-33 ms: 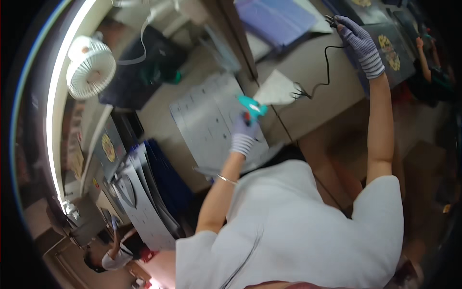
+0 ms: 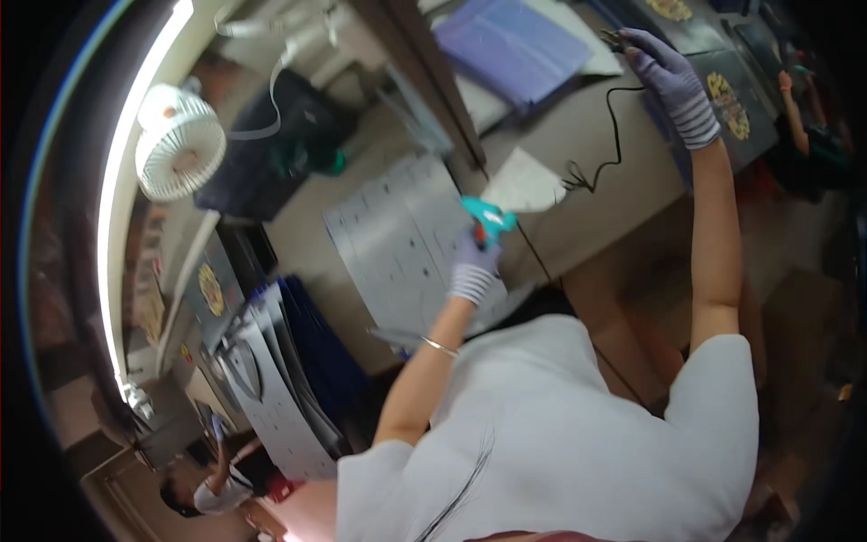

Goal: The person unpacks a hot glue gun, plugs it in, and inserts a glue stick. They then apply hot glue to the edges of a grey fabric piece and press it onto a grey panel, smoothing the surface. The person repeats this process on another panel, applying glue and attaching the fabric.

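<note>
My left hand [image 2: 477, 256], in a pale purple glove with a striped cuff, is closed around a teal gun-shaped tool [image 2: 489, 217] with an orange part, much like a glue gun. The tool is over the right edge of a grey sheet [image 2: 397, 226] dotted with small dark marks. Beside it lies a white piece of paper or cloth [image 2: 526, 183]. Out at the far right, my gloved right hand [image 2: 668, 77] pinches what looks like a dark plug [image 2: 613, 39]. A black cord [image 2: 615, 135] runs from near that hand to a tangle by the white piece.
Purple folded sheets [image 2: 519, 50] lie at the back. A white fan [image 2: 181, 149] stands at the left below a bright light tube. Grey and dark blue panels [image 2: 280, 379] stack at lower left. Another person [image 2: 217, 488] is at lower left, and part of one at far right.
My left hand with the teal tool has moved slightly right and down. The right hand stays nearly in place. The view has shifted a little.
</note>
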{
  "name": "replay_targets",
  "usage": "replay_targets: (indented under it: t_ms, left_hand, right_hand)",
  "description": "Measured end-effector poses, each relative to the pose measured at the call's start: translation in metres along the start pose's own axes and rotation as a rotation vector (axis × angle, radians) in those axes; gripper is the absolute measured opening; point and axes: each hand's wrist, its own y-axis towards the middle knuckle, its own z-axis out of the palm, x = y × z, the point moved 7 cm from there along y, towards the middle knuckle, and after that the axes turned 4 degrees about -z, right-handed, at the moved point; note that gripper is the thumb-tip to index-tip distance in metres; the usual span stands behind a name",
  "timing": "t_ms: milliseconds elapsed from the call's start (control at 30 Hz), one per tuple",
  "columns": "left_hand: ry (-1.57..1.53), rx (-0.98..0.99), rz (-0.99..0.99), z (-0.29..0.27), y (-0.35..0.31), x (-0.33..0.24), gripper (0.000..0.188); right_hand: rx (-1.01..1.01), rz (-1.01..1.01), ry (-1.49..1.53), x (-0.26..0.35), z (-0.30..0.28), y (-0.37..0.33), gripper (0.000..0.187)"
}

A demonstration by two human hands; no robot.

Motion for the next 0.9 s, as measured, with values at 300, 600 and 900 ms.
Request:
replay_targets:
  t_ms: [300, 600, 900]
  left_hand:
    - [0.056, 0.328, -0.037, 0.087, 0.002, -0.042, 0.062]
    - [0.015, -0.355, 0.524, -0.207, -0.018, -0.243, 0.034]
    - [0.243, -0.449, 0.487, -0.221, 0.027, -0.249, 0.031]
  right_hand:
    - [0.095, -0.278, 0.029, 0.109, 0.082, 0.1, 0.026]
    - [0.284, -0.149, -0.106, 0.001, 0.153, 0.164, 0.03]
    - [0.427, -0.175, -0.003, 0.018, 0.175, 0.16, 0.025]
